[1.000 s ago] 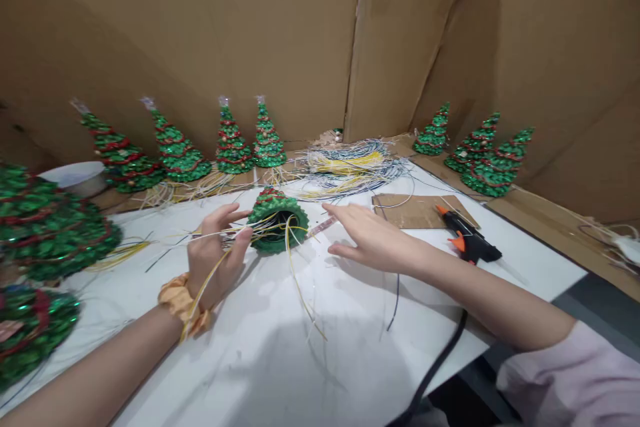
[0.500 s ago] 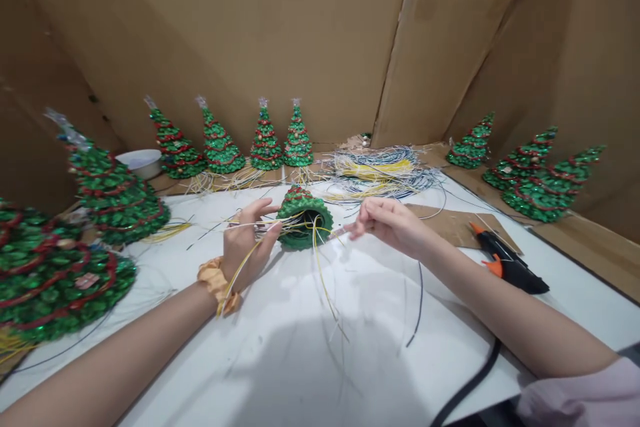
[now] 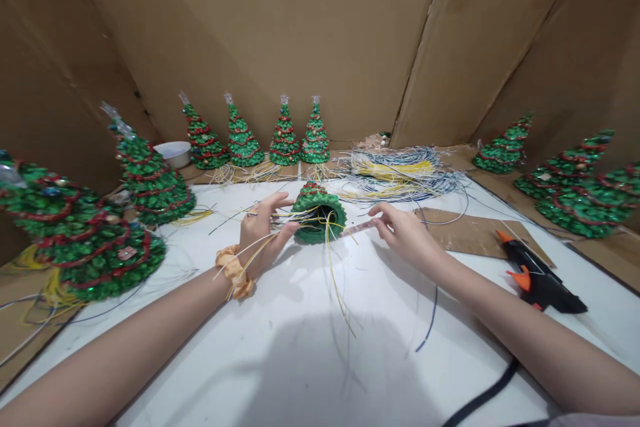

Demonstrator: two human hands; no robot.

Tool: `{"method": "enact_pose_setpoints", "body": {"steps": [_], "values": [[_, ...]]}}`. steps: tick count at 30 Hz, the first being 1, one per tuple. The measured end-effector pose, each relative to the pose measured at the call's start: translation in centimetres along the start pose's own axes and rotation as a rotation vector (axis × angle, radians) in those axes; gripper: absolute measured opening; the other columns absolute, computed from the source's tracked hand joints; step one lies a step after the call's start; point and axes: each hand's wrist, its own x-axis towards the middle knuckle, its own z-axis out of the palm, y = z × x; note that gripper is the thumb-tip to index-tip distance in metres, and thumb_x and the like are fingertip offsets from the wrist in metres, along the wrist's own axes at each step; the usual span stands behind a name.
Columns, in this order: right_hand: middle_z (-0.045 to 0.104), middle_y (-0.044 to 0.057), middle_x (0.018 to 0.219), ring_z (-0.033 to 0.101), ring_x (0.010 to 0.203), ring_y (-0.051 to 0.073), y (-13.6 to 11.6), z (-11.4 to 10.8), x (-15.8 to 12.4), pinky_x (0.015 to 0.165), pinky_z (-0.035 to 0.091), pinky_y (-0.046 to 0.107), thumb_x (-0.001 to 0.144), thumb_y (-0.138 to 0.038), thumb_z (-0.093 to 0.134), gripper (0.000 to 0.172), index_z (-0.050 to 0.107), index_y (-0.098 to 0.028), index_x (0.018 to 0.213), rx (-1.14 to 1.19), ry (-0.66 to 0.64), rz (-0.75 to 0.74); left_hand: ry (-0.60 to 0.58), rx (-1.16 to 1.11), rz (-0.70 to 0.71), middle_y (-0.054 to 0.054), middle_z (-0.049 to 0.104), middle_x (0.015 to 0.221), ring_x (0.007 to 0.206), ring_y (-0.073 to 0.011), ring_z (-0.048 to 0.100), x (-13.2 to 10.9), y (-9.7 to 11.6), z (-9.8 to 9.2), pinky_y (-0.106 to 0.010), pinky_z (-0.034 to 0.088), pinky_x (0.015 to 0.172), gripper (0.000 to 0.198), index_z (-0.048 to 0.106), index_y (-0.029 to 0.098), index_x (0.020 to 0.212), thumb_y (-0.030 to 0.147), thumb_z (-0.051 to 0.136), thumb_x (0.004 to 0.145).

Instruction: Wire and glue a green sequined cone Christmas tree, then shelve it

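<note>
A small green Christmas tree ornament (image 3: pixel 303 238) lies on its side in the middle of the white table, its hollow base facing me. Yellow and white wires (image 3: pixel 334 280) come out of the opening; some droop onto the table, others run left across my palm. My left hand (image 3: pixel 260 233), with an orange scrunchie (image 3: pixel 235 272) at the wrist, is closed around the wires, thumb and forefinger by the tree's rim. To the right of the tree, my right hand (image 3: pixel 400 230) pinches the end of a thin, pale pinkish strip (image 3: pixel 359 227), whose other end reaches the tree's base.
Several decorated trees (image 3: pixel 160 180) stand along the left and back, more trees (image 3: pixel 505 147) at the right. Bundled wires (image 3: pixel 395 170) lie behind. A black-and-orange glue gun (image 3: pixel 540 277) rests beside a cardboard piece (image 3: pixel 460 233). A white bowl (image 3: pixel 173 153) sits back left.
The view has swung left, so everything sits further right. My right hand has drawn slightly away from the tree, and the strip shows more clearly. My left hand keeps its hold.
</note>
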Motion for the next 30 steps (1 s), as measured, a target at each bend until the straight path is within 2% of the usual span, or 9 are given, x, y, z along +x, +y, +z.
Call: {"method": "enact_pose_setpoints", "body": {"steps": [3,7,10,15,19,22,24,28,30], "values": [[0.065,0.008,0.089,0.059,0.069,0.02,-0.2,-0.2,-0.3,0.052,0.029,0.026,0.088,-0.024,0.038,0.024,0.059,-0.02,0.099,-0.287,0.04,0.027,-0.004,-0.014,0.004,-0.007,0.064,0.102,0.092,-0.0172,0.061,0.0,0.0,-0.1,-0.03,0.049,0.078,0.045,0.038,0.02,0.121,0.041,0.05,0.084],[0.06,0.012,0.082,0.057,0.074,0.024,0.3,-0.6,-0.1,0.059,0.035,0.031,0.087,-0.038,0.043,0.034,0.065,-0.017,0.072,-0.393,-0.005,-0.033,-0.001,-0.021,-0.001,-0.006,0.064,0.101,0.092,-0.0174,0.061,0.1,0.1,-0.2,-0.03,0.049,0.077,0.044,0.039,0.02,0.121,0.041,0.05,0.084],[0.058,0.009,0.08,0.055,0.083,0.023,0.5,-0.8,0.1,0.072,0.039,0.035,0.086,-0.038,0.043,0.037,0.062,-0.018,0.062,-0.014,-0.01,-0.108,-0.002,-0.03,0.006,-0.006,0.064,0.101,0.091,-0.017,0.062,0.2,0.1,-0.2,-0.027,0.049,0.073,0.043,0.039,0.02,0.12,0.041,0.049,0.084],[0.063,0.007,0.102,0.053,0.106,0.021,-0.5,-1.0,0.0,0.091,0.037,0.037,0.084,-0.047,0.046,0.038,0.053,-0.019,0.058,0.836,-0.102,-0.131,-0.001,-0.033,0.011,-0.006,0.064,0.102,0.092,-0.0169,0.062,0.3,0.2,-0.2,-0.026,0.049,0.072,0.043,0.039,0.019,0.121,0.04,0.049,0.085],[0.066,0.003,0.074,0.064,0.078,0.017,-1.4,-0.4,-0.2,0.079,0.047,0.035,0.08,-0.051,0.05,0.036,0.049,-0.02,0.062,1.233,-0.239,0.05,-0.008,-0.035,0.0,-0.006,0.064,0.102,0.094,-0.0176,0.062,0.2,0.1,-0.2,-0.029,0.049,0.077,0.042,0.039,0.019,0.12,0.04,0.049,0.085],[0.057,-0.003,0.056,0.049,0.039,0.008,-1.2,0.0,-0.3,0.047,0.044,0.024,0.079,-0.051,0.051,0.034,0.053,-0.019,0.067,1.122,-0.31,0.153,-0.012,-0.03,-0.019,-0.006,0.064,0.102,0.094,-0.018,0.062,0.2,0.2,-0.3,-0.03,0.049,0.078,0.041,0.039,0.02,0.119,0.041,0.048,0.085],[0.058,-0.002,0.058,0.041,0.033,0.005,-0.9,0.0,-0.2,0.038,0.036,0.021,0.079,-0.045,0.051,0.029,0.058,-0.017,0.073,0.895,-0.322,0.148,-0.014,-0.033,-0.016,-0.005,0.064,0.102,0.093,-0.0176,0.062,0.2,0.2,-0.3,-0.029,0.049,0.077,0.041,0.039,0.02,0.119,0.04,0.048,0.085],[0.069,0.006,0.082,0.062,0.068,0.014,-0.4,-0.5,-0.1,0.064,0.049,0.028,0.076,-0.027,0.054,0.017,0.067,-0.017,0.081,0.565,-0.181,0.012,-0.009,-0.035,-0.005,-0.004,0.064,0.102,0.093,-0.0163,0.061,0.2,0.1,-0.2,-0.027,0.049,0.076,0.04,0.04,0.02,0.119,0.036,0.05,0.084],[0.069,0.007,0.09,0.063,0.085,0.018,-0.3,-0.9,0.0,0.078,0.049,0.033,0.075,-0.024,0.055,0.016,0.068,-0.018,0.083,0.529,-0.045,-0.022,-0.005,-0.036,-0.007,-0.004,0.064,0.102,0.093,-0.0164,0.061,0.2,0.1,-0.2,-0.027,0.049,0.077,0.04,0.04,0.02,0.119,0.036,0.05,0.084]]}}
